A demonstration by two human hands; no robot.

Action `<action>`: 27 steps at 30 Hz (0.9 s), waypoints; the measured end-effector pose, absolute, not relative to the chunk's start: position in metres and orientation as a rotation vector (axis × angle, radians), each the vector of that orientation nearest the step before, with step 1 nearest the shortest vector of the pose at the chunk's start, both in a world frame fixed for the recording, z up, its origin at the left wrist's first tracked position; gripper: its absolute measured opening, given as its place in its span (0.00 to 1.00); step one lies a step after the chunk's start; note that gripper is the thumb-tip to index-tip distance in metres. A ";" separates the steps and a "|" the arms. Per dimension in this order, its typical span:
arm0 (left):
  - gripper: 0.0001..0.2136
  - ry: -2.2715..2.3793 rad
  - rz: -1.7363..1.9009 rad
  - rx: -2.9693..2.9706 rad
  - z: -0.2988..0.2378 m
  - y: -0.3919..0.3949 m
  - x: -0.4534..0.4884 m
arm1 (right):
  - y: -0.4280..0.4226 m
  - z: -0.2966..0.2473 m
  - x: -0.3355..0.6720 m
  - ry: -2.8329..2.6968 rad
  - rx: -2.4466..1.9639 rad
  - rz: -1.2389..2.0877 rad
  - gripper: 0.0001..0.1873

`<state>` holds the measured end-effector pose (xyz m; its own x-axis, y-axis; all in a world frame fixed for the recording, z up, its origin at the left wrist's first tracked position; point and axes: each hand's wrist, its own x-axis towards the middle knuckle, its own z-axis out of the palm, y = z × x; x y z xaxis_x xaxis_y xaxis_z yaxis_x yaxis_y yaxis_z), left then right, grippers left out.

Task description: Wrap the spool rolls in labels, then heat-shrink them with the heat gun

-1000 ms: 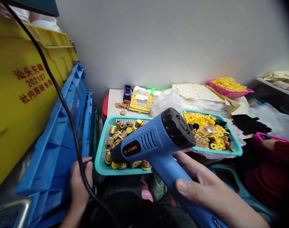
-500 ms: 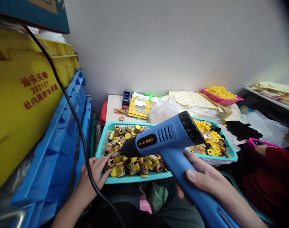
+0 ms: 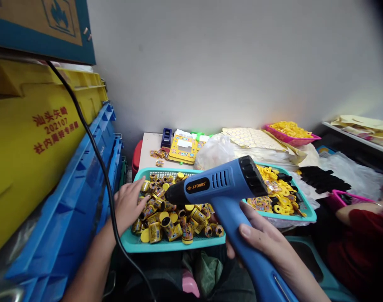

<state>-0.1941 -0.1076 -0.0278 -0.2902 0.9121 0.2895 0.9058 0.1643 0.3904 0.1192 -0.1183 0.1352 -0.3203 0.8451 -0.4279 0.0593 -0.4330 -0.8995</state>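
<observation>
My right hand [image 3: 267, 247] is shut around the grip of a blue JJTOOLS heat gun [image 3: 223, 188], whose black nozzle points left over a teal plastic basket [image 3: 172, 247]. That basket holds a heap of small yellow-and-black wrapped canisters [image 3: 169, 222]. My left hand [image 3: 127, 205] rests on the heap's left side with its fingers apart, and I see nothing held in it. The heat gun's black power cord [image 3: 97, 155] runs past my left forearm.
A second teal basket [image 3: 282, 217] holds yellow rings and printed pieces, beyond the heat gun. Yellow and blue crates [image 3: 31, 159] stand at left, against a white wall. A co-worker's red sleeve [image 3: 358, 218] is at right, beside a pink basket [image 3: 340, 197].
My left hand has moved up from below the basket's near rim onto the canisters. The heat gun has swung toward level, and the whole view has shifted upward.
</observation>
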 end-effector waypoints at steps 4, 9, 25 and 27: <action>0.22 2.405 1.281 1.652 -0.044 -0.151 -0.202 | -0.115 0.137 0.112 -1.234 -1.322 1.842 0.49; 0.23 2.347 1.408 0.956 -0.069 -0.192 -0.195 | -0.118 0.141 0.103 -1.214 -1.427 1.873 0.53; 0.17 2.278 1.398 0.896 -0.090 -0.196 -0.192 | -0.136 0.155 0.109 -1.409 -1.645 1.863 0.48; 0.17 2.292 1.340 0.907 -0.093 -0.197 -0.195 | -0.135 0.155 0.108 -1.431 -1.648 1.874 0.47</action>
